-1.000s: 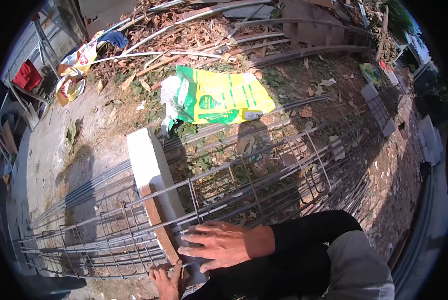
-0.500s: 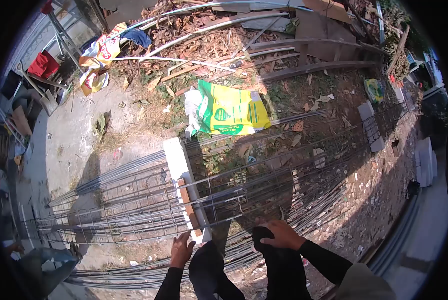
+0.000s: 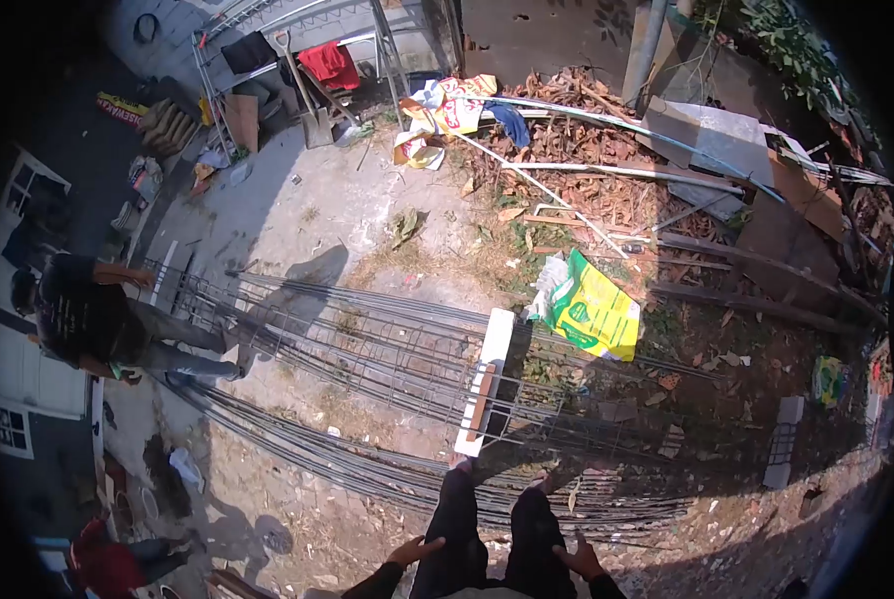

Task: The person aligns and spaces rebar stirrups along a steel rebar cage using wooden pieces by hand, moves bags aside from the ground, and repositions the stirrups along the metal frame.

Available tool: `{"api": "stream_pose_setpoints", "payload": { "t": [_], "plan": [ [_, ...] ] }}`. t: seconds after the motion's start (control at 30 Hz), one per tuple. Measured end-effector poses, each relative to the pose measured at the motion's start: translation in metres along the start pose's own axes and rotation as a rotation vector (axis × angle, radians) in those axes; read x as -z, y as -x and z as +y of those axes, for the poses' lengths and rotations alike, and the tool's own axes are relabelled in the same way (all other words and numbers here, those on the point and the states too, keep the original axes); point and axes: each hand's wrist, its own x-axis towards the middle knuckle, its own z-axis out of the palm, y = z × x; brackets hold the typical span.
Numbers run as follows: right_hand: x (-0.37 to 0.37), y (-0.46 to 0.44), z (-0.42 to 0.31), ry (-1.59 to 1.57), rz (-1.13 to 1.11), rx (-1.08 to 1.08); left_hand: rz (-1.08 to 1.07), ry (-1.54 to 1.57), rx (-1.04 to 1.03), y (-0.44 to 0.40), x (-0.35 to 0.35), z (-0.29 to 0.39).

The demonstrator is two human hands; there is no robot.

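Note:
Beside the left knee is my left hand [image 3: 414, 551], its fingers apart and holding nothing. My right hand [image 3: 579, 556] hangs near the right thigh, empty, with the thumb away from the fingers. Ahead of my feet lies a long rebar cage [image 3: 367, 349] across a white block [image 3: 497, 344]. A brown wood strip [image 3: 481, 402] rests on that block among the bars. Loose steel rods [image 3: 307, 439] run along the ground on the near side of the cage. Neither hand touches the steel.
A person in dark clothes [image 3: 87, 309] stands at the cage's left end. Another person in red [image 3: 107, 559] is at lower left. A yellow-green sack [image 3: 596, 314] lies beyond the cage. A second white block [image 3: 784, 439] sits at right. A shovel [image 3: 316, 128] stands at the back.
Both hands have come away from the cage and block area and are now lower, beside the legs. The view has risen and turned left, bringing two people into sight.

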Motion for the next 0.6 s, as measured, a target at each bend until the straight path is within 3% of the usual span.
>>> {"api": "stream_pose_setpoints", "payload": {
  "t": [0.07,0.17,0.2,0.23,0.33,0.37,0.47,0.5,0.57,0.6],
  "plan": [
    [0.032,0.004,-0.018,-0.021,0.037,0.009,-0.116,0.042,-0.009,0.011,-0.003,0.023],
    [0.062,-0.011,0.01,-0.054,0.082,-0.029,-0.184,0.142,-0.253,0.004,-0.032,0.032],
    [0.079,0.004,-0.021,-0.063,0.09,-0.046,-0.186,0.153,-0.307,-0.018,-0.039,0.019],
    [0.101,0.026,-0.05,-0.116,-0.016,-0.206,-0.06,0.111,-0.247,-0.04,-0.047,0.007],
    [0.103,0.003,-0.008,-0.16,-0.09,-0.146,-0.142,0.119,-0.129,-0.01,-0.045,0.035],
    [0.099,-0.005,0.009,-0.18,-0.079,-0.218,-0.186,0.087,-0.121,-0.02,-0.045,0.034],
    [0.108,0.017,-0.01,-0.174,-0.289,-0.162,0.117,-0.029,-0.299,-0.042,-0.06,0.022],
    [0.095,-0.027,0.034,-0.088,-0.436,-0.04,0.124,-0.039,-0.279,-0.036,-0.062,0.028],
    [0.102,-0.023,0.042,-0.035,-0.482,0.204,0.231,-0.332,-0.678,-0.045,-0.062,0.019],
    [0.103,-0.028,0.047,-0.027,-0.487,0.212,0.288,-0.487,-0.871,-0.042,-0.06,0.017]
  ]
}}
